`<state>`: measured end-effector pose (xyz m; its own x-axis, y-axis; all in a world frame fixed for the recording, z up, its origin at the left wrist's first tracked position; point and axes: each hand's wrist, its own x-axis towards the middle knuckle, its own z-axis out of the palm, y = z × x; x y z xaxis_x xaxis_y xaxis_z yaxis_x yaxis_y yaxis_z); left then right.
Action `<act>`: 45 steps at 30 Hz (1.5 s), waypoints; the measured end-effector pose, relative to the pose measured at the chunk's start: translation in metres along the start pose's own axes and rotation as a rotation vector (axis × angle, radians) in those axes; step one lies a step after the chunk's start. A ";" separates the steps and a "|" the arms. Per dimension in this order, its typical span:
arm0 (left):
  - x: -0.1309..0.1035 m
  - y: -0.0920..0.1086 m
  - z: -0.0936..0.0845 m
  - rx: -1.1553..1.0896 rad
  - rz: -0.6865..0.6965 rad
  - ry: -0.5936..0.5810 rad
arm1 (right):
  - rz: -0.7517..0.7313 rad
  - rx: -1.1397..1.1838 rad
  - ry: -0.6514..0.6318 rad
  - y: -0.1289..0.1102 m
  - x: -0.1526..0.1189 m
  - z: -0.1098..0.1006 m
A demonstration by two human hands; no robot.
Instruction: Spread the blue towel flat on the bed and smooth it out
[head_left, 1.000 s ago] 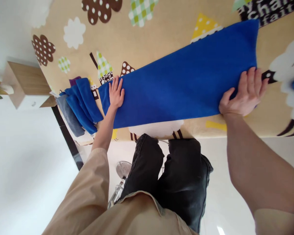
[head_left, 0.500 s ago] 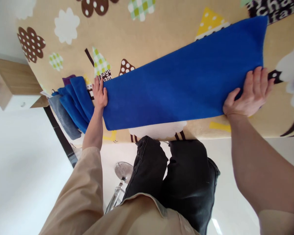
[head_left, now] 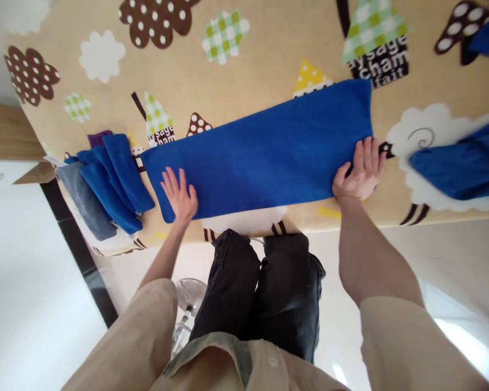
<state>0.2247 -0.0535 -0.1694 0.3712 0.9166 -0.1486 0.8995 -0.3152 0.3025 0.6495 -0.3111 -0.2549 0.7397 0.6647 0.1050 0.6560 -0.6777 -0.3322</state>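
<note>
A long blue towel, folded into a strip, lies flat across the patterned tablecloth. My left hand rests flat with its fingers spread on the towel's left end, near the front corner. My right hand presses on the towel's right end at its near corner, the thumb over the towel's edge. Neither hand grips the cloth.
A stack of folded blue and grey towels sits at the table's left end. Another loose blue towel lies to the right. A wooden cabinet stands at the far left. My dark trousers are below the table edge.
My left hand has slid from the towel's far left corner down to its near left corner. The view has pulled back, bringing the loose blue towel at the right into sight.
</note>
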 end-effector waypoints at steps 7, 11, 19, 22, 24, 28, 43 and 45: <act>-0.057 -0.008 0.052 -0.163 -0.068 0.042 | -0.016 -0.109 0.037 -0.001 -0.001 -0.002; -0.050 -0.022 0.059 -0.264 -0.072 0.043 | 0.020 -0.211 -0.073 -0.013 -0.001 -0.013; -0.049 -0.021 0.060 -0.466 -0.071 0.039 | 0.161 -0.413 -0.170 -0.063 -0.002 -0.033; -0.048 -0.021 0.059 -0.511 -0.069 0.030 | 0.125 -0.391 -0.168 -0.109 -0.003 -0.030; -0.048 -0.021 0.058 -0.532 -0.076 0.026 | -0.032 -0.308 -0.213 -0.154 -0.004 -0.020; -0.047 -0.020 0.057 -0.549 -0.089 0.026 | -0.502 -0.210 -0.481 -0.262 -0.009 0.016; -0.047 -0.022 0.063 -0.475 -0.108 0.053 | -0.667 -0.048 -0.602 -0.252 0.048 0.030; -0.047 -0.022 0.063 -0.472 -0.113 0.054 | -0.639 -0.087 -0.571 -0.225 0.064 0.022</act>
<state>0.2023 -0.1048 -0.2286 0.2531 0.9541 -0.1598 0.7261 -0.0783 0.6831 0.5460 -0.1090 -0.1938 0.0516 0.9673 -0.2483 0.9471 -0.1262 -0.2949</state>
